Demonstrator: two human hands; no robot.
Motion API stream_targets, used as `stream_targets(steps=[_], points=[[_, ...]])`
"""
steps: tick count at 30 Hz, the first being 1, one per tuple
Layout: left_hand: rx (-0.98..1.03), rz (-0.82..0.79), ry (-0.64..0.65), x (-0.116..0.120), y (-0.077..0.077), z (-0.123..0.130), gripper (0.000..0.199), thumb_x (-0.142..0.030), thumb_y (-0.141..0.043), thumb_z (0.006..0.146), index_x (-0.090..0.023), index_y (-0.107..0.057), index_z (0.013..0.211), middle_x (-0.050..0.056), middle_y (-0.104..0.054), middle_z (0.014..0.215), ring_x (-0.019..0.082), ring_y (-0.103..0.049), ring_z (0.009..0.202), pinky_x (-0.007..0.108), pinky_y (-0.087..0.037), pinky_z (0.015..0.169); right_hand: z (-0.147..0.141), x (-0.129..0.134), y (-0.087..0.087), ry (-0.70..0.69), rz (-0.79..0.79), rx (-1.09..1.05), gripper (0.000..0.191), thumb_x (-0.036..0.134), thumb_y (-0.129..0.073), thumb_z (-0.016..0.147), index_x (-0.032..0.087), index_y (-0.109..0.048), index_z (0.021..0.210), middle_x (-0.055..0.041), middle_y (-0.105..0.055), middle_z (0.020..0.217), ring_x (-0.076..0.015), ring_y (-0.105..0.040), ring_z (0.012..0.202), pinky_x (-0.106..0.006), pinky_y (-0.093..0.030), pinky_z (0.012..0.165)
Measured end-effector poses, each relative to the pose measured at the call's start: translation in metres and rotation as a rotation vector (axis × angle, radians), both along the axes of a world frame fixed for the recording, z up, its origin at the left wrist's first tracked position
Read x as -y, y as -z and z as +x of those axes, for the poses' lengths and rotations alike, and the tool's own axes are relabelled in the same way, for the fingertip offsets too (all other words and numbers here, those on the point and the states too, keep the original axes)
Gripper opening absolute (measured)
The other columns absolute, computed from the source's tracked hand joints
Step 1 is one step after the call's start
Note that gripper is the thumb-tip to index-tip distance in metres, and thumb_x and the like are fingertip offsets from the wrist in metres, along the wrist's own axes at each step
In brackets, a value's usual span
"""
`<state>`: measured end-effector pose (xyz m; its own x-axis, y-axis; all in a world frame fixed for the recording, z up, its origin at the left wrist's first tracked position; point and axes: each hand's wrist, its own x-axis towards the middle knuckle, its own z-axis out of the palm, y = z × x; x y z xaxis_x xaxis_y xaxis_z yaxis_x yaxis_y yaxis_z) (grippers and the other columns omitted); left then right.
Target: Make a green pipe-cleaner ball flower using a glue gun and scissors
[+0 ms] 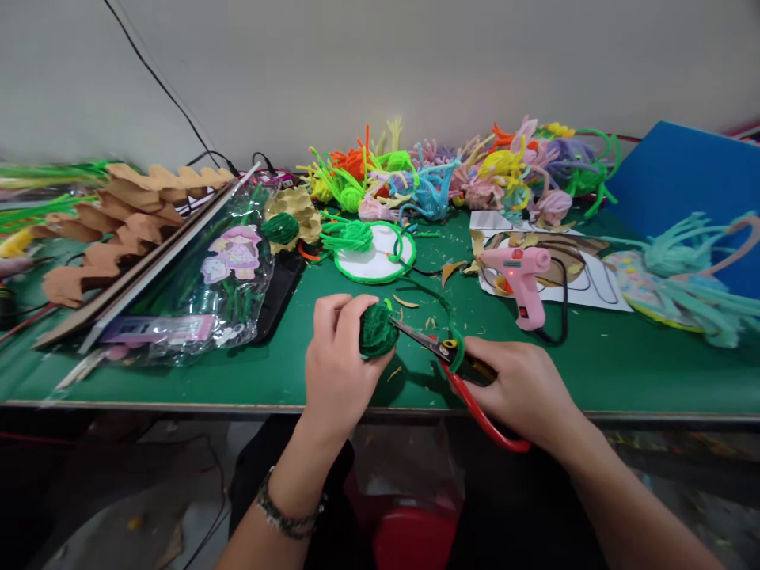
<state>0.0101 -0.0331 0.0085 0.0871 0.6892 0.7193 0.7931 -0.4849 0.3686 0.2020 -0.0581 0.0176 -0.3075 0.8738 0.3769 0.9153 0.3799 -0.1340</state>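
My left hand (338, 356) is closed around a dark green ball (378, 331) of wound fuzzy stem, just above the table's front edge. In my right hand (519, 388) is a pair of scissors (424, 339) with red and dark handles. Their tips touch or nearly touch the right side of the ball. A dark green fuzzy stem (456, 332) curves up beside the scissors' pivot; where its ends run I cannot make out. Behind the ball lies a white disc (380, 257) with a green rim, bearing a bright green wound ball (356, 235) with loose strands.
A pink glue gun (518, 277) with a lit red light stands at right on printed paper (606, 289). Colourful fuzzy-stem bundles (433, 186) line the wall. Plastic packaging (178, 305) and wavy brown cardboard (95, 265) lie left, a blue panel (682, 190) right.
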Motion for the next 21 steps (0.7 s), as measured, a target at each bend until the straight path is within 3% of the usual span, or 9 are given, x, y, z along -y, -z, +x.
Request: stream_targets(steps=[13, 21], points=[[0.018, -0.019, 0.051, -0.0018, 0.0018, 0.0013, 0.034, -0.016, -0.066, 0.068, -0.018, -0.051, 0.098, 0.004, -0.047, 0.092, 0.016, -0.052, 0.086, 0.026, -0.048, 0.069, -0.0035, 0.0033, 0.0001, 0.071, -0.302, 0.05, 0.027, 0.041, -0.048, 0.076, 0.02, -0.061, 0.065, -0.0037, -0.064, 0.053, -0.0157, -0.055, 0.046, -0.024, -0.022, 0.046], [0.023, -0.085, 0.056, -0.0058, 0.0033, 0.0027, 0.034, -0.016, -0.066, 0.068, -0.017, -0.052, 0.099, 0.004, -0.047, 0.092, 0.017, -0.053, 0.086, 0.027, -0.048, 0.069, -0.0015, 0.0012, -0.0004, 0.089, -0.311, 0.086, 0.026, 0.042, -0.048, 0.074, 0.02, -0.06, 0.066, -0.0049, -0.065, 0.056, -0.0177, -0.057, 0.049, -0.024, -0.022, 0.046]])
